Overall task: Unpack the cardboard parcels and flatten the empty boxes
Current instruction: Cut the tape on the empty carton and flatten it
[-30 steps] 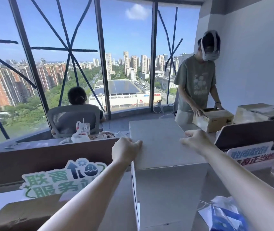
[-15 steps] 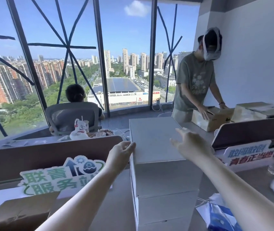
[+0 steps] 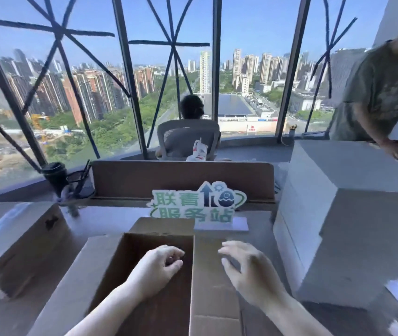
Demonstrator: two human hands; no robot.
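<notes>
The tall white carton (image 3: 353, 214), gripped at its top a second ago, has been released and now stands at the right of the frame. Attention has been turned to an open brown box (image 3: 144, 275) at lower centre. The left hand (image 3: 155, 270) is loosely curled inside it, clamped on nothing; the right hand (image 3: 248, 270) is spread above its right flap, empty. Emptying or flattening this box is judged next.

Hands (image 3: 207, 270) over open box (image 3: 144, 294), apparently empty.
</notes>
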